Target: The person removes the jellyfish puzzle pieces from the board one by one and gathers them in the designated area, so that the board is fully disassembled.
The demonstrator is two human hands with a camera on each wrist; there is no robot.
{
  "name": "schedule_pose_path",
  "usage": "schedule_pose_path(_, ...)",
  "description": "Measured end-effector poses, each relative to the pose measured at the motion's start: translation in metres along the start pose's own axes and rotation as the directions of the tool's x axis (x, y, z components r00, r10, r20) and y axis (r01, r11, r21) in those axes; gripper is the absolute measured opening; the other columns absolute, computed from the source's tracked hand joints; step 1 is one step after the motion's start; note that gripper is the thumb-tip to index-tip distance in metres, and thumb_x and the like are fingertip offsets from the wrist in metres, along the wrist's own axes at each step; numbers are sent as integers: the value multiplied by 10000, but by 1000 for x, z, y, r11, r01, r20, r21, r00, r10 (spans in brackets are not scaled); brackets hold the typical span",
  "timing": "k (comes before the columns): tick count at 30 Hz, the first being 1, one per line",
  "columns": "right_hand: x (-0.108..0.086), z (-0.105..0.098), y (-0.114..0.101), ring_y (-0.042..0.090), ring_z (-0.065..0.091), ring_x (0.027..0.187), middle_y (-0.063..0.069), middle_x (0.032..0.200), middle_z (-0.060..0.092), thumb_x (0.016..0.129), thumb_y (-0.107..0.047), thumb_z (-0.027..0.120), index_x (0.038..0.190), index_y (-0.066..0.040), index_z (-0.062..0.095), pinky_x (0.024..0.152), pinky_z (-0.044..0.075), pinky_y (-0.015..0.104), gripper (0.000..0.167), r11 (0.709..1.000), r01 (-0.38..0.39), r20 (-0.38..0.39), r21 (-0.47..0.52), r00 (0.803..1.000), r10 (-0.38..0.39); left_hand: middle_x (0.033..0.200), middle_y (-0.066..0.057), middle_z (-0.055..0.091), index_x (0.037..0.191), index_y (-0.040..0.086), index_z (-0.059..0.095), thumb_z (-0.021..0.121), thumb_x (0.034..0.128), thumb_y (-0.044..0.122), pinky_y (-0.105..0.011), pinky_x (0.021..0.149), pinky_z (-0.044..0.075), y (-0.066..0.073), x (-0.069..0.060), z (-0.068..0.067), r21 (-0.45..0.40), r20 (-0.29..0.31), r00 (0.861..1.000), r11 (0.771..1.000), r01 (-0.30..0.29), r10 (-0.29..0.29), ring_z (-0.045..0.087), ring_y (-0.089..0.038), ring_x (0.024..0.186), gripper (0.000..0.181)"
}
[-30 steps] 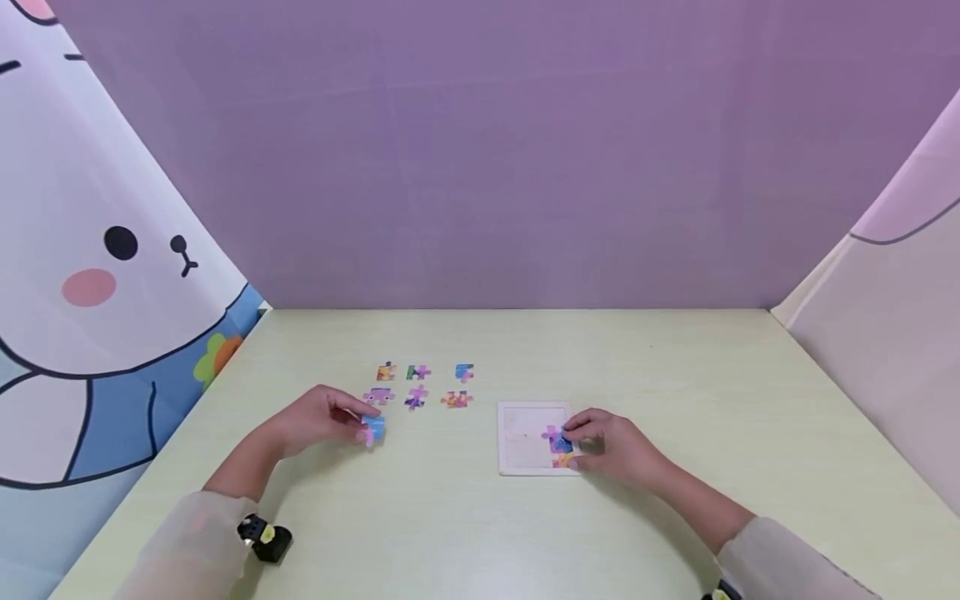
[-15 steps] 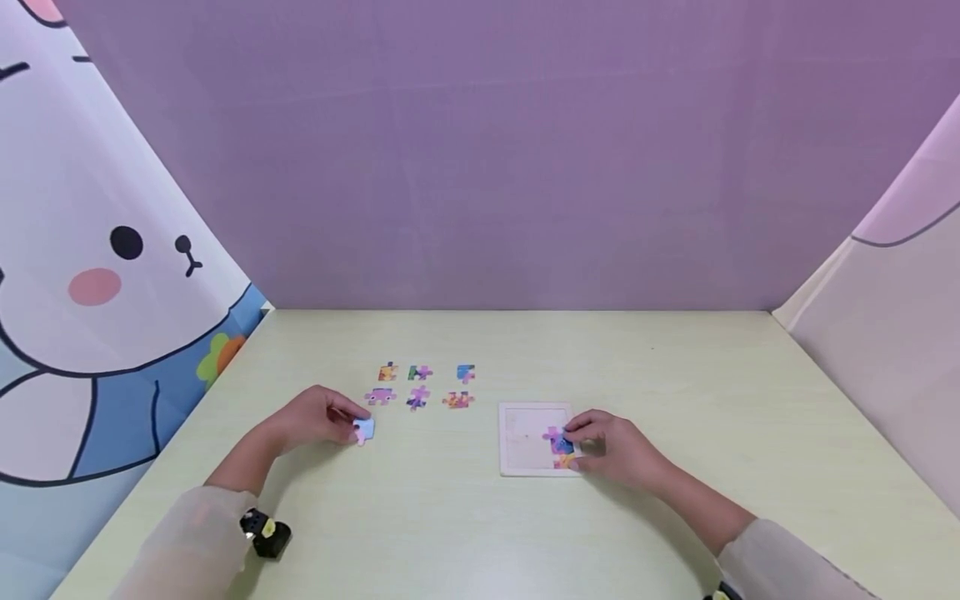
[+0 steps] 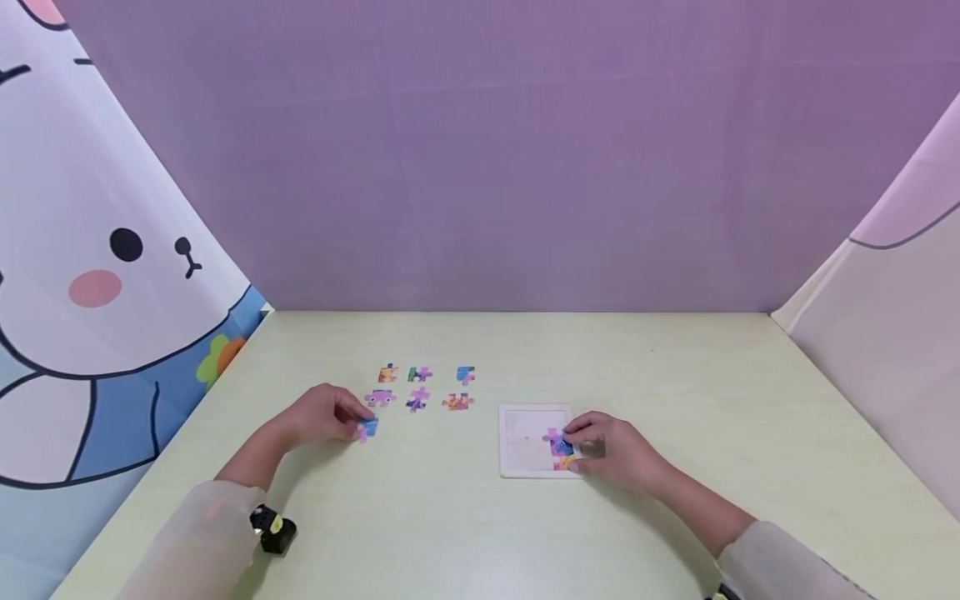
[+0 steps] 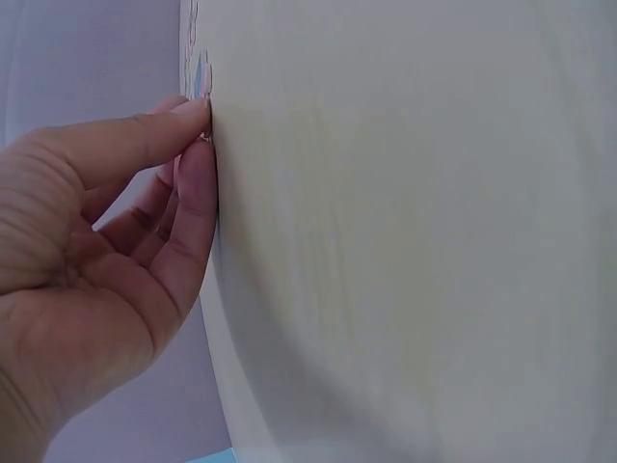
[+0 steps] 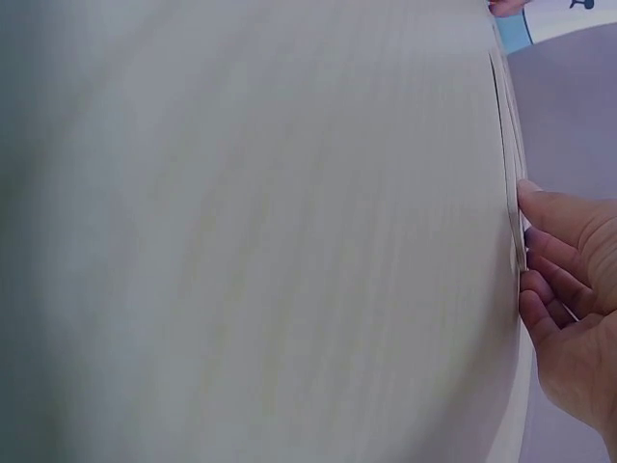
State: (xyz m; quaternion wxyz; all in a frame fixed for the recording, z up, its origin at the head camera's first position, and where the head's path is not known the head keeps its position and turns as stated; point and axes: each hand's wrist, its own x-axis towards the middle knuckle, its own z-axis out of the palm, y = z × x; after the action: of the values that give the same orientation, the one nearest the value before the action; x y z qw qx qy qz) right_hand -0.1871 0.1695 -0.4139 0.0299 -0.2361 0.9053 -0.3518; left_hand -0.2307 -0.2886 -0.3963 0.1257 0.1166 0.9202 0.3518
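Observation:
My left hand [image 3: 324, 414] pinches a blue and pink jigsaw piece [image 3: 369, 427] low over the table, left of the loose pieces. In the left wrist view, a thin edge of that jigsaw piece [image 4: 202, 79] shows past the fingertips of the left hand [image 4: 125, 212]. At the right edge of a white square puzzle tray [image 3: 521, 473], my right hand [image 3: 618, 450] holds the rim between thumb and fingers. Two joined jigsaw pieces, a purple-blue one [image 3: 557, 445] and an orange one [image 3: 562, 462], lie in the tray's lower right, partly behind the fingers.
Several loose jigsaw pieces lie in two rows between the hands, among them an orange one [image 3: 387, 374], a pink one [image 3: 382, 398] and a blue one [image 3: 466, 374]. The pale table [image 3: 450, 542] meets a purple backdrop [image 3: 517, 167] behind.
The left hand's jigsaw piece has shifted slightly left and been turned about in the fingers, its face tilting away and back. The right hand and tray stay in place.

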Motion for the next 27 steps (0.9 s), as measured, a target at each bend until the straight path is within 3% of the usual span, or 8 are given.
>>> schedule_pose_path(14,1,1,1,298,569,1116,10,1159,638,775,-145,831,1069,-29,748,942,469,472,327,1000,-12,-4,2,1000,12,893,-45,642,1055,120,764,803,780,68,-328,653,491,9,3,4,-78,-48,997,995,58,-62,544,-228,791,283)
schedule_pose_path(20,1,1,0,306,564,1122,9,1159,636,771,-152,835,1064,-34,750,948,462,483,327,1000,-16,-2,7,1000,16,958,-75,677,1086,62,744,763,808,32,-318,641,521,14,3,6,-119,-56,998,992,-41,35,574,-233,835,280)
schedule_pose_path(25,1,2,1,301,564,1131,7,1165,635,774,-140,831,1069,-33,748,955,456,484,325,1000,-20,0,11,1000,20,1030,-128,683,1106,43,737,765,827,45,-303,645,528,23,2,9,-140,-85,989,981,-135,124,597,-247,876,281)
schedule_pose_path(27,1,2,1,301,563,1132,6,1165,635,774,-141,831,1070,-35,749,957,454,487,325,1000,-21,-1,13,1000,21,1047,-138,678,1099,48,740,772,826,58,-302,657,529,28,2,11,-137,-102,986,980,-146,133,595,-247,889,276)
